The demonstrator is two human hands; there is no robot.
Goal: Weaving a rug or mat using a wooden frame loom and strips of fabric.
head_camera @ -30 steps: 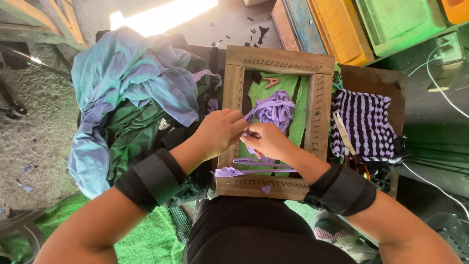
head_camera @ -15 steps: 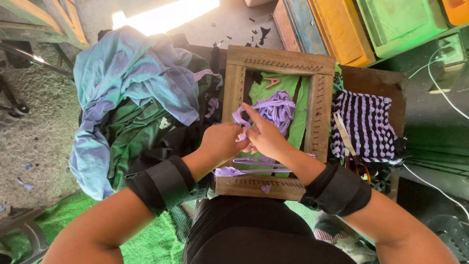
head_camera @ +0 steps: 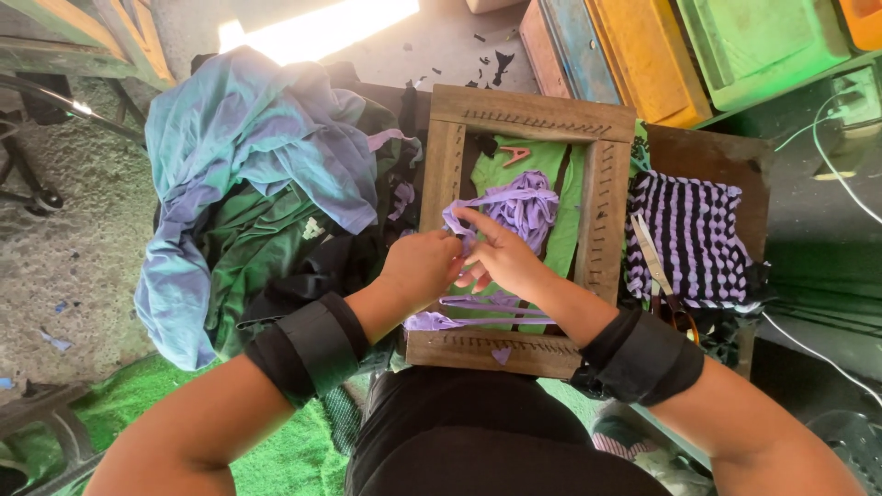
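Looking down from the head camera: flat crates along the upper right, a blue crate (head_camera: 574,50), an orange-yellow crate (head_camera: 648,55) and a green crate (head_camera: 763,41) side by side, slanted, edges touching or nearly so. No readable labels or signs at this size.

Just below the crates, lying over the lap, a square wooden loom frame (head_camera: 602,216) with notched rails at top and bottom. Inside the frame, green cloth (head_camera: 551,165) beneath a bunched pile of purple fabric strip (head_camera: 524,207), with a small pink clip (head_camera: 514,154) above the pile. Near the bottom rail, a few purple strands (head_camera: 487,303) stretched across, side to side.

Meeting at the left middle of the frame: left hand (head_camera: 418,271), fingers curled together, pinched on the strip's end; right hand (head_camera: 501,257), index finger stretched up toward the pile, remaining fingers loosely bent and slightly apart, touching the same strip. Dark bands around both forearms.

Heaped left of the frame, blue cloth (head_camera: 248,156) over dark green garments (head_camera: 266,239). Lying right of the frame, a woven mat in purple and black stripes (head_camera: 689,239), with a pale narrow strip across its left edge. White cable (head_camera: 841,174) running over the dark surface at far right. Green turf (head_camera: 138,413) at lower left.
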